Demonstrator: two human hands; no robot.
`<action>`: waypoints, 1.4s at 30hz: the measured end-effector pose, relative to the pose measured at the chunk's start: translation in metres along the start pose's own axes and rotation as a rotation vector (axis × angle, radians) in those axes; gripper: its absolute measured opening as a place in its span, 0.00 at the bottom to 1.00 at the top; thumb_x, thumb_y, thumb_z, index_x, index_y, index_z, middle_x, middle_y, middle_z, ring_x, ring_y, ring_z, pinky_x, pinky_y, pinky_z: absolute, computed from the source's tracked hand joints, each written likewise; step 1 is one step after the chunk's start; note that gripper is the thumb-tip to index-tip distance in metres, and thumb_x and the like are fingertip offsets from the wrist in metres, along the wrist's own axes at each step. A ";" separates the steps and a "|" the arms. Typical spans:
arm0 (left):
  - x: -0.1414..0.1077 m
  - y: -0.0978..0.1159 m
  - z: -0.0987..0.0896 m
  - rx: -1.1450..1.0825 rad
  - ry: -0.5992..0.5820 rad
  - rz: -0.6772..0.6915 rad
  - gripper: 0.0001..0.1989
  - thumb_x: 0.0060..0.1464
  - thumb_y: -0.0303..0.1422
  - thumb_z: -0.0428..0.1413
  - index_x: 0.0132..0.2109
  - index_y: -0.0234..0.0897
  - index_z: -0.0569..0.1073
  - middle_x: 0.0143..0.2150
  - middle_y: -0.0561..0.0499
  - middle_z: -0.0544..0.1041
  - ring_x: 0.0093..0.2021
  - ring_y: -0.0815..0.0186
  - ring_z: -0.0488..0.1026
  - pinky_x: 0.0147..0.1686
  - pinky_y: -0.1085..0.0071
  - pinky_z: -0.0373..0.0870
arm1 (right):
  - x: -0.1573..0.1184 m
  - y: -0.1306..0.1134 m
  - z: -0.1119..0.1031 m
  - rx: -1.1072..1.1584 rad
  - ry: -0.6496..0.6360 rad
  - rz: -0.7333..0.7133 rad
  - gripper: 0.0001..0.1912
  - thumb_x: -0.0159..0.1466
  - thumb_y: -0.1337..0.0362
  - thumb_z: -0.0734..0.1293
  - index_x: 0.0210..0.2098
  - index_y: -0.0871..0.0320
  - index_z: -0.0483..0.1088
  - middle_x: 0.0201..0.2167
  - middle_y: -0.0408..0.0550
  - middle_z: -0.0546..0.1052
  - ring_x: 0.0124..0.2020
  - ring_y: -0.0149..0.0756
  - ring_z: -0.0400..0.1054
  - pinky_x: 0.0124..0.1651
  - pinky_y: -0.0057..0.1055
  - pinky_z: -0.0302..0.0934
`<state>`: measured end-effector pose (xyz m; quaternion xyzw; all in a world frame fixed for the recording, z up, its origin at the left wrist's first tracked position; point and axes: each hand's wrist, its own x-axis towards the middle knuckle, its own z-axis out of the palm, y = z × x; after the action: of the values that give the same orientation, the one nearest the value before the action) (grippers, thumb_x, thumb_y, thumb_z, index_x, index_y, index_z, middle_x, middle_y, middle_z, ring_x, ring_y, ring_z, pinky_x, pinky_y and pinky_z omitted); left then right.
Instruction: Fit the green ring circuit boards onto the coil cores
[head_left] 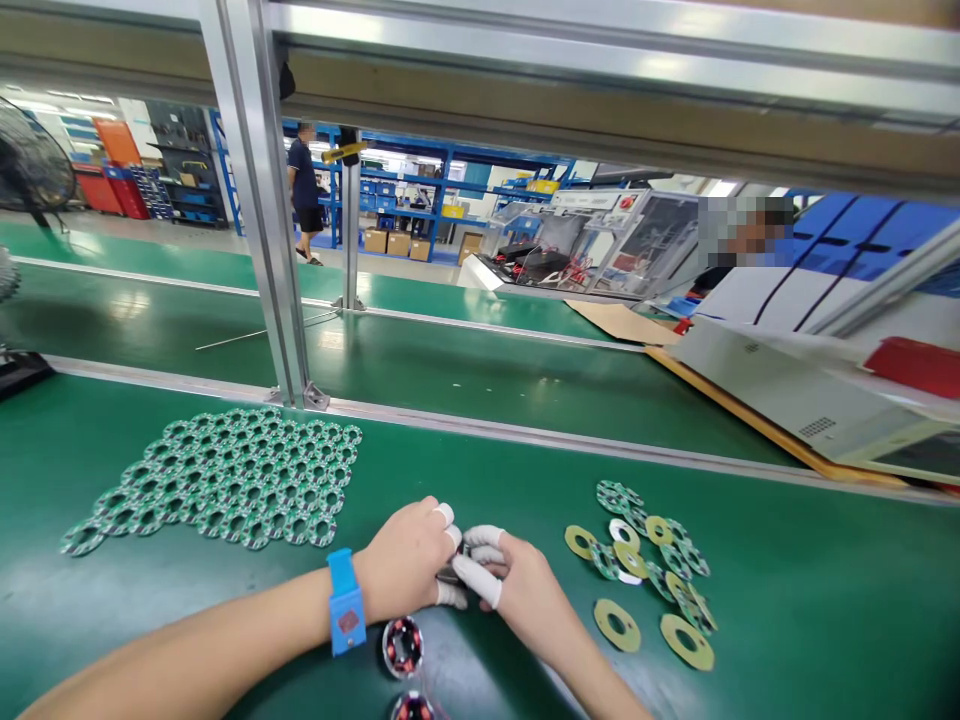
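Pinching a small dark part (448, 574) between them, the left hand (405, 560) and the right hand (525, 590) meet over the green work surface (465, 460), fingertips close together in white finger cots (477, 581); the fingers hide most of the part, so its shape cannot be told. A blue wrist strap (346, 605) circles the left wrist. Just below that hand lies a wound stator ring (387, 650) with reddish coils, and near it a second stator (412, 708), cut off by the lower edge of the view. Off to the left, ring-shaped green circuit boards (225, 490) lie side by side in a broad patch. To the right of the right hand is a loose, overlapping scatter of similar ring boards (632, 562), some showing green faces and others yellowish ones, with two yellowish rings (627, 641) lying apart nearer the person
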<state>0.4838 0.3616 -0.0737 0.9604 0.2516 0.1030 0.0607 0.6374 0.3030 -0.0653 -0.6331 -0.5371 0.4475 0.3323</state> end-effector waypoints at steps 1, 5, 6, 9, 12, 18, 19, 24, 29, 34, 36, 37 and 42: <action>0.000 0.000 0.000 0.012 -0.001 0.021 0.22 0.46 0.51 0.58 0.34 0.34 0.69 0.35 0.48 0.69 0.36 0.61 0.64 0.34 0.67 0.63 | 0.001 -0.001 -0.001 0.006 -0.044 0.014 0.13 0.52 0.56 0.69 0.29 0.60 0.69 0.20 0.44 0.73 0.20 0.31 0.66 0.20 0.23 0.58; 0.000 0.000 0.002 0.048 0.022 0.110 0.21 0.52 0.50 0.53 0.34 0.34 0.69 0.34 0.47 0.69 0.36 0.60 0.65 0.33 0.65 0.62 | 0.000 -0.006 -0.003 0.062 -0.126 0.061 0.15 0.51 0.54 0.70 0.26 0.63 0.71 0.18 0.42 0.71 0.18 0.27 0.60 0.19 0.22 0.55; 0.000 -0.001 0.002 0.056 0.031 0.131 0.21 0.53 0.50 0.52 0.33 0.34 0.69 0.33 0.47 0.69 0.36 0.59 0.65 0.33 0.65 0.62 | -0.001 -0.008 -0.003 0.082 -0.133 0.064 0.16 0.50 0.54 0.70 0.26 0.63 0.71 0.18 0.43 0.71 0.18 0.27 0.60 0.20 0.22 0.56; 0.001 -0.003 0.000 0.063 0.045 0.190 0.20 0.54 0.49 0.51 0.32 0.34 0.69 0.31 0.47 0.68 0.33 0.61 0.65 0.31 0.66 0.61 | -0.004 -0.012 -0.003 0.141 -0.150 0.065 0.17 0.49 0.53 0.71 0.26 0.62 0.73 0.19 0.44 0.72 0.20 0.28 0.62 0.21 0.22 0.57; 0.001 -0.005 -0.003 0.052 0.046 0.225 0.19 0.55 0.48 0.51 0.32 0.34 0.69 0.31 0.48 0.68 0.32 0.63 0.64 0.31 0.67 0.60 | -0.006 -0.014 -0.004 0.168 -0.165 0.055 0.17 0.49 0.53 0.71 0.26 0.63 0.73 0.20 0.45 0.72 0.21 0.29 0.62 0.22 0.23 0.58; 0.001 -0.008 -0.004 0.004 0.012 0.215 0.20 0.54 0.49 0.51 0.34 0.33 0.69 0.31 0.47 0.68 0.33 0.62 0.64 0.33 0.68 0.61 | -0.004 -0.009 -0.006 0.175 -0.162 0.075 0.16 0.48 0.53 0.71 0.23 0.63 0.72 0.18 0.43 0.71 0.20 0.28 0.62 0.20 0.22 0.58; 0.001 -0.009 -0.004 -0.027 0.012 0.200 0.20 0.53 0.49 0.52 0.35 0.33 0.69 0.32 0.47 0.68 0.34 0.62 0.64 0.34 0.68 0.61 | -0.003 -0.007 -0.008 0.180 -0.144 0.091 0.17 0.48 0.53 0.71 0.24 0.62 0.72 0.18 0.44 0.72 0.21 0.30 0.64 0.21 0.22 0.59; 0.003 -0.016 -0.001 -0.412 0.047 0.001 0.23 0.43 0.47 0.62 0.40 0.35 0.70 0.37 0.49 0.69 0.38 0.63 0.66 0.37 0.72 0.63 | 0.009 0.005 -0.036 -0.045 0.175 0.148 0.23 0.51 0.49 0.66 0.36 0.62 0.72 0.25 0.50 0.76 0.26 0.40 0.71 0.25 0.30 0.64; 0.006 -0.024 0.004 -0.715 -0.023 -0.046 0.27 0.42 0.38 0.65 0.50 0.36 0.70 0.40 0.49 0.73 0.41 0.63 0.68 0.44 0.71 0.64 | 0.017 0.008 -0.060 -0.906 0.374 0.203 0.21 0.61 0.50 0.57 0.35 0.60 0.74 0.26 0.57 0.78 0.31 0.52 0.72 0.30 0.39 0.60; 0.005 -0.032 -0.004 -0.710 -0.180 0.099 0.32 0.50 0.34 0.58 0.61 0.45 0.57 0.55 0.47 0.68 0.57 0.57 0.59 0.56 0.59 0.53 | 0.011 -0.003 -0.052 -1.053 0.473 0.169 0.18 0.61 0.54 0.58 0.36 0.57 0.74 0.25 0.56 0.78 0.28 0.49 0.72 0.26 0.34 0.56; 0.003 -0.036 -0.009 -0.760 -0.219 0.131 0.33 0.52 0.32 0.55 0.63 0.44 0.51 0.59 0.44 0.62 0.59 0.56 0.56 0.57 0.57 0.52 | 0.006 -0.005 -0.043 -0.877 0.476 -0.002 0.17 0.61 0.54 0.58 0.32 0.56 0.74 0.22 0.51 0.77 0.25 0.43 0.70 0.27 0.32 0.56; 0.002 -0.038 -0.010 -0.788 -0.228 0.125 0.35 0.51 0.31 0.55 0.64 0.42 0.49 0.60 0.43 0.61 0.59 0.56 0.56 0.57 0.57 0.53 | 0.004 -0.004 -0.038 -0.749 0.448 -0.086 0.17 0.60 0.53 0.58 0.30 0.56 0.74 0.21 0.49 0.76 0.23 0.40 0.69 0.28 0.31 0.57; 0.002 -0.038 -0.004 -0.928 -0.105 -0.208 0.29 0.38 0.20 0.53 0.51 0.33 0.63 0.46 0.45 0.68 0.42 0.63 0.68 0.43 0.67 0.67 | 0.001 0.003 -0.015 -0.281 0.248 -0.154 0.14 0.58 0.55 0.60 0.27 0.58 0.70 0.18 0.44 0.70 0.19 0.33 0.63 0.23 0.28 0.57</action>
<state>0.4673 0.3957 -0.0759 0.8055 0.2703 0.1491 0.5058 0.6524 0.3042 -0.0620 -0.6807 -0.5959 0.2601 0.3374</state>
